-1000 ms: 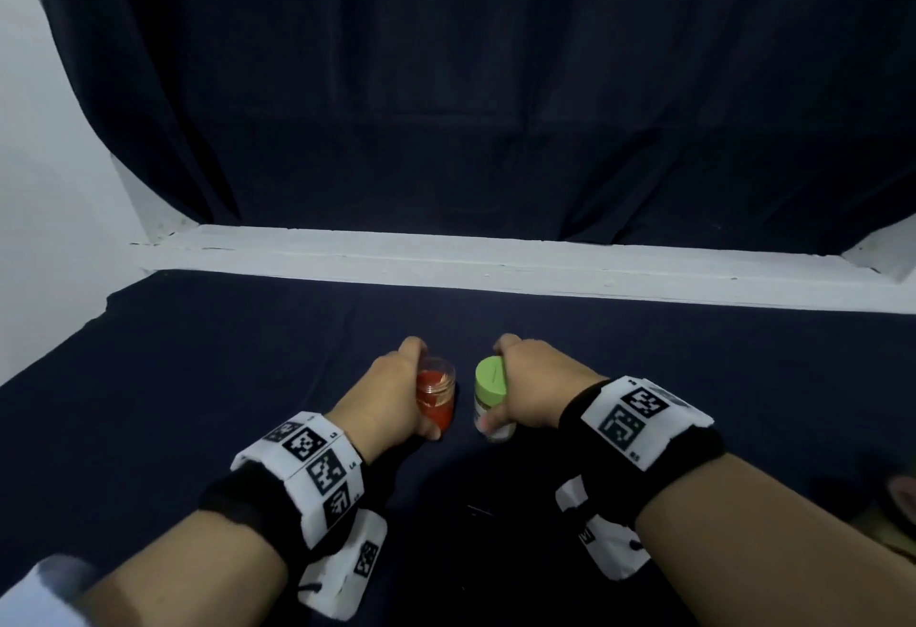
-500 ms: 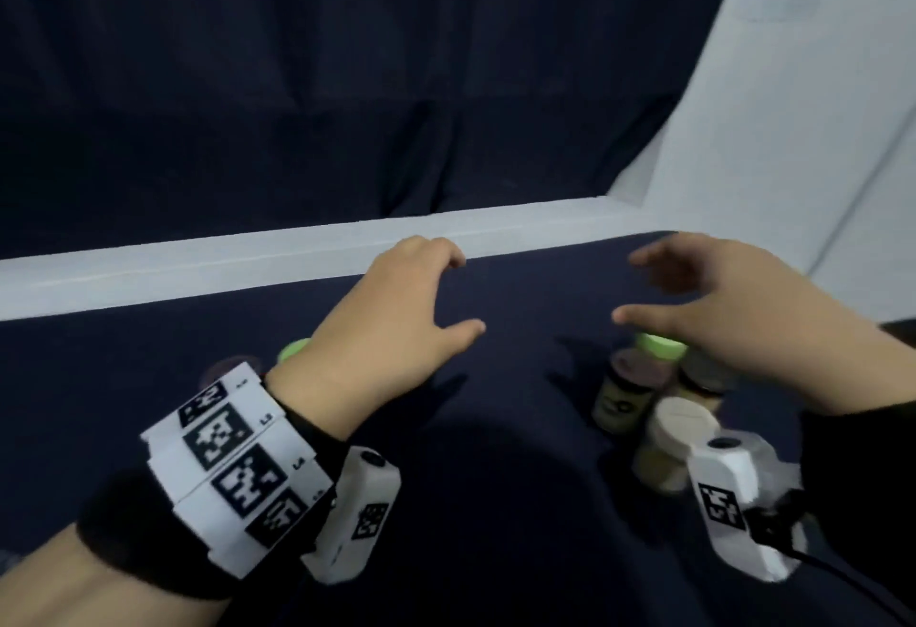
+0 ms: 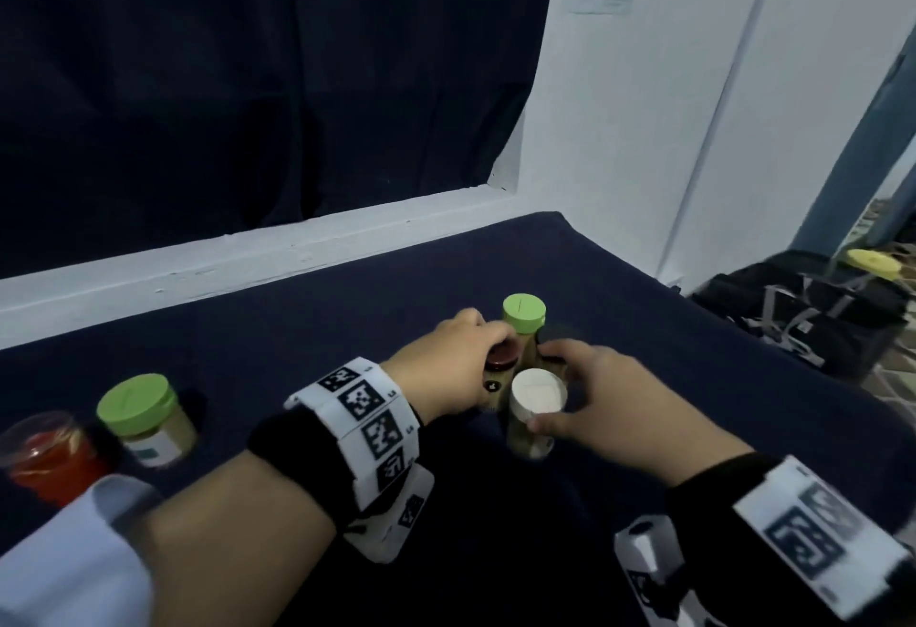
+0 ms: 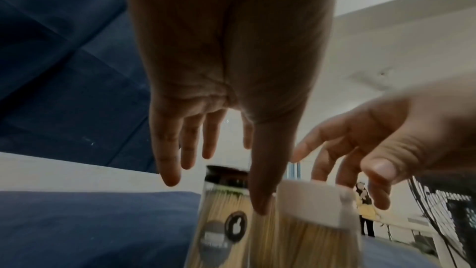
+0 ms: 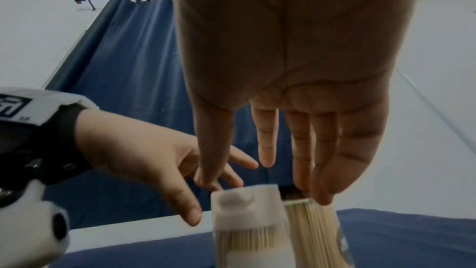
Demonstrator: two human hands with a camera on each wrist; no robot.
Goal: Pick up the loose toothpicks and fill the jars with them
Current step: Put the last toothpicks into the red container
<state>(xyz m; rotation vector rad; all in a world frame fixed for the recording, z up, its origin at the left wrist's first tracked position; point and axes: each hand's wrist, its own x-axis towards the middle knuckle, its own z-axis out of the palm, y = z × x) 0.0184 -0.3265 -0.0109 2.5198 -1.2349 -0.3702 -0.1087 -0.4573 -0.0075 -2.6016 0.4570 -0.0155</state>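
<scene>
Near the worktop's right edge, left hand (image 3: 448,368) and right hand (image 3: 614,398), fingers spread, reach clustered toothpick jars (image 3: 533,420): light, smooth, tippy; best held around their sides.

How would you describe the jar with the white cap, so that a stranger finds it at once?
Look at the dark blue tablecloth and find the tight group of four jars between the two hands. The white-capped jar is the one nearest the person, full of toothpicks. Its neighbours have green, brown and dark caps; only this cap is white.
</scene>
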